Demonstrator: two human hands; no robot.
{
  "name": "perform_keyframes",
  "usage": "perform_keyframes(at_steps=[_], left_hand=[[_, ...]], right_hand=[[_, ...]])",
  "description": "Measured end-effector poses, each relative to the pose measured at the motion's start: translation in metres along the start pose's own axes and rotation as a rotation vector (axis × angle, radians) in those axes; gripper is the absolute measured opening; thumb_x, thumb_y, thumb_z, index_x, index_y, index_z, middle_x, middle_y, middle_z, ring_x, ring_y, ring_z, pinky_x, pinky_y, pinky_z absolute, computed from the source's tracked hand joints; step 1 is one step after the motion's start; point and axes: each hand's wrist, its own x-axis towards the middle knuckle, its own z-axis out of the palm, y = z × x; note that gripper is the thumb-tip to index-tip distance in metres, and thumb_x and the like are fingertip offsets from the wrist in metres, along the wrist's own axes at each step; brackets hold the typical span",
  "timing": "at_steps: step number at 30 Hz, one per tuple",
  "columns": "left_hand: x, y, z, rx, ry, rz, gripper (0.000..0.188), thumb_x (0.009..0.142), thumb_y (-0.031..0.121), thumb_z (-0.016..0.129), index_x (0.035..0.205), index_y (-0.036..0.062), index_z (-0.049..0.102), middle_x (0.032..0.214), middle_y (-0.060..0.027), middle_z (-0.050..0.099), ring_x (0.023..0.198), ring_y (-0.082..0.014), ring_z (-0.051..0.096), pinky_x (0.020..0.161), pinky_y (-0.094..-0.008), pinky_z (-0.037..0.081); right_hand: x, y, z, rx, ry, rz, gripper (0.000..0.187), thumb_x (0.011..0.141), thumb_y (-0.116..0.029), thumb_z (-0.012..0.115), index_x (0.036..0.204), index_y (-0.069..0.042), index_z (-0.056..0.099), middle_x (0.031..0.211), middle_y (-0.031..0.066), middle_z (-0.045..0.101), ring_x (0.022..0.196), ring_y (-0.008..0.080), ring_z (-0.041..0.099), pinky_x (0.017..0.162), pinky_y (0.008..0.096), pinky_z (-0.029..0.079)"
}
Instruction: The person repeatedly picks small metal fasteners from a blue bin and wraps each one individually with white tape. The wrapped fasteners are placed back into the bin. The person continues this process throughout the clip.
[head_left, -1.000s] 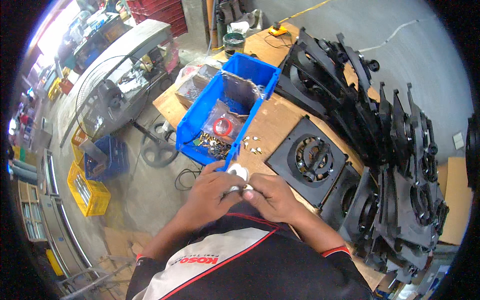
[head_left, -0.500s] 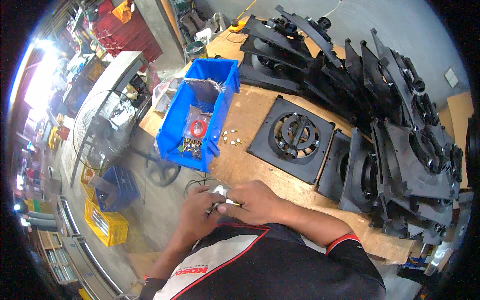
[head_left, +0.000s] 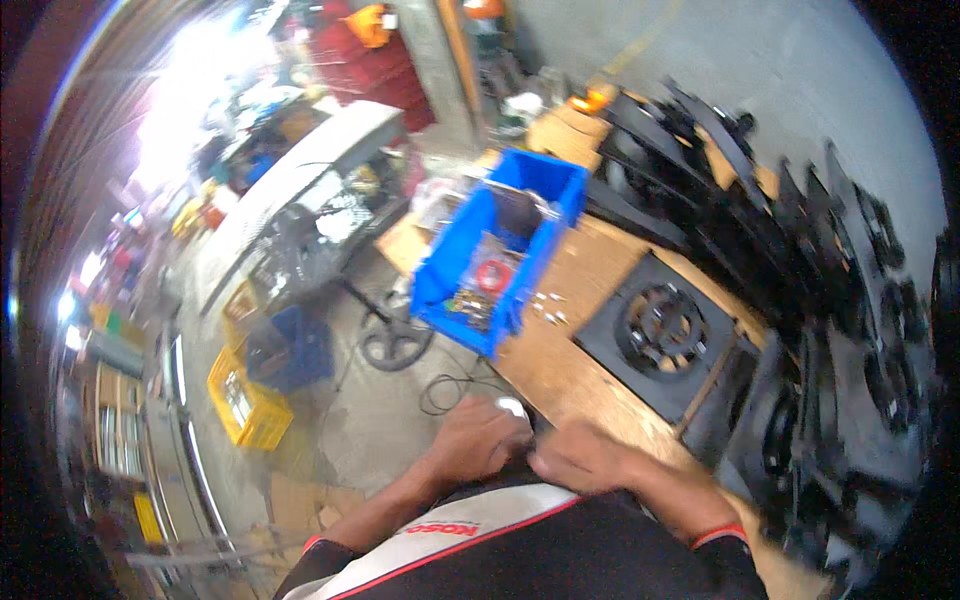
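In front of my body, my left hand (head_left: pixel 480 438) is closed, with a small shiny white piece (head_left: pixel 512 406) showing at its fingertips; its kind is not clear. My right hand (head_left: pixel 592 456) is curled close beside it, blurred, and whatever its fingers hold is hidden. Beyond the hands on the wooden table lies a square black panel with a round vented opening (head_left: pixel 662 330), like a fan shroud. Several small metal fittings (head_left: pixel 550 306) are scattered on the wood between that panel and a blue bin (head_left: pixel 575 190).
The blue bin holds a red ring (head_left: pixel 492 276) and loose brass-coloured fittings (head_left: pixel 470 308). Stacked black panels (head_left: pixel 780 240) crowd the table's back and right. On the floor at left are a yellow crate (head_left: pixel 248 402), a blue crate (head_left: pixel 292 348) and a wheeled base (head_left: pixel 395 345).
The whole view has swung, so the table and bin appear farther right. My hands, earlier together around the white piece, are now slightly apart, the piece staying at my left fingers.
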Motion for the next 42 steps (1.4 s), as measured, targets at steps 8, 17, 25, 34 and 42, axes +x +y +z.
perform_keyframes(at_steps=[8,17,25,34,42], left_hand=[[-0.103,-0.091,-0.011,-0.344,0.585,-0.79,0.019,0.094,0.022,0.061,0.097,0.0033,0.064,0.077,-0.0153,0.069,0.07,-0.0257,0.069,0.064,-0.0368,0.051],[-0.131,-0.076,0.058,-0.252,0.406,-1.006,0.024,0.094,0.028,0.062,0.097,0.0042,0.065,0.074,-0.015,0.07,0.068,-0.0292,0.07,0.064,-0.0385,0.052],[-0.147,-0.082,0.084,-0.348,0.274,-1.081,0.029,0.094,0.031,0.062,0.103,0.0033,0.065,0.079,-0.0181,0.07,0.073,-0.0333,0.069,0.068,-0.0414,0.052],[-0.079,-0.167,0.038,-0.344,0.326,-0.904,0.029,0.092,0.029,0.064,0.099,0.0015,0.067,0.077,-0.0181,0.069,0.069,-0.0328,0.067,0.066,-0.0406,0.051],[0.02,-0.197,-0.016,-0.536,0.324,-0.6,0.014,0.094,0.017,0.063,0.095,0.0028,0.063,0.083,-0.0128,0.068,0.073,-0.0226,0.065,0.068,-0.0348,0.049]], right_hand=[[0.049,0.066,-0.052,-0.197,0.448,0.291,0.04,0.096,-0.032,0.052,0.074,0.0,0.057,0.071,0.0185,0.058,0.066,0.037,0.056,0.062,0.0437,0.044],[0.079,0.27,-0.056,-0.767,0.292,0.825,0.047,0.095,-0.046,0.05,0.095,-0.005,0.073,0.098,0.0201,0.069,0.091,0.0383,0.067,0.08,0.0491,0.052],[0.073,0.28,-0.045,-0.826,0.218,0.867,0.048,0.092,-0.051,0.052,0.102,-0.007,0.071,0.102,0.0198,0.069,0.094,0.0355,0.067,0.082,0.0498,0.05],[0.071,0.266,-0.047,-0.654,0.6,0.776,0.032,0.089,-0.03,0.065,0.105,-0.002,0.068,0.099,0.0227,0.066,0.093,0.0418,0.064,0.082,0.0469,0.051],[0.078,0.258,-0.04,-0.451,0.7,0.815,0.023,0.087,-0.015,0.064,0.105,0.0,0.067,0.101,0.0223,0.067,0.094,0.0383,0.065,0.083,0.0432,0.051]])
